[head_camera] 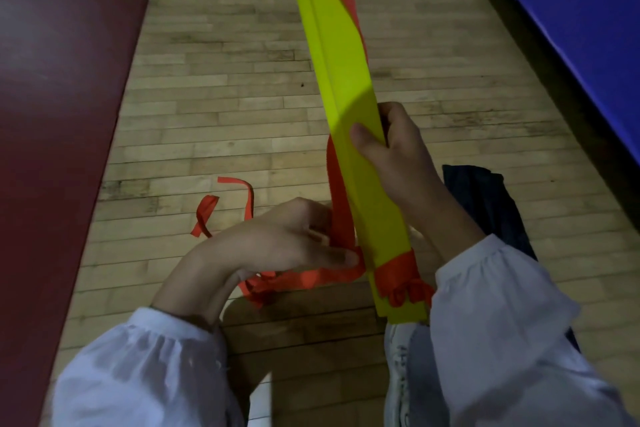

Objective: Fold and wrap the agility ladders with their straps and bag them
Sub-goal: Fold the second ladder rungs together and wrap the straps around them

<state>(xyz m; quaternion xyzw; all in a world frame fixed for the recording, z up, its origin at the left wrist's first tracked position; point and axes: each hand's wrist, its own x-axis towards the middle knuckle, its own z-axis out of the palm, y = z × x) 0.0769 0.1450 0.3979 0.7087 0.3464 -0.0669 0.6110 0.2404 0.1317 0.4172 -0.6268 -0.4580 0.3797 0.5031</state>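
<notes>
A bundle of yellow ladder rungs (pixel 341 80) stands stacked together, running from the top of the view down to my lap. An orange strap (pixel 341 198) winds around it, crossing near the top, the middle and the bottom end. My right hand (pixel 394 156) grips the bundle at its middle, thumb across the front face. My left hand (pixel 294 239) pinches the orange strap beside the bundle's lower end. Loose strap trails left over the floor (pixel 225 204). A dark bag (pixel 491 204) lies on the floor behind my right forearm, partly hidden.
The wooden floor (pixel 225 97) stretches ahead. A dark red mat (pixel 62 114) borders it on the left and a blue mat (pixel 581 28) on the right. My pale shoe (pixel 401 374) shows under the bundle's lower end.
</notes>
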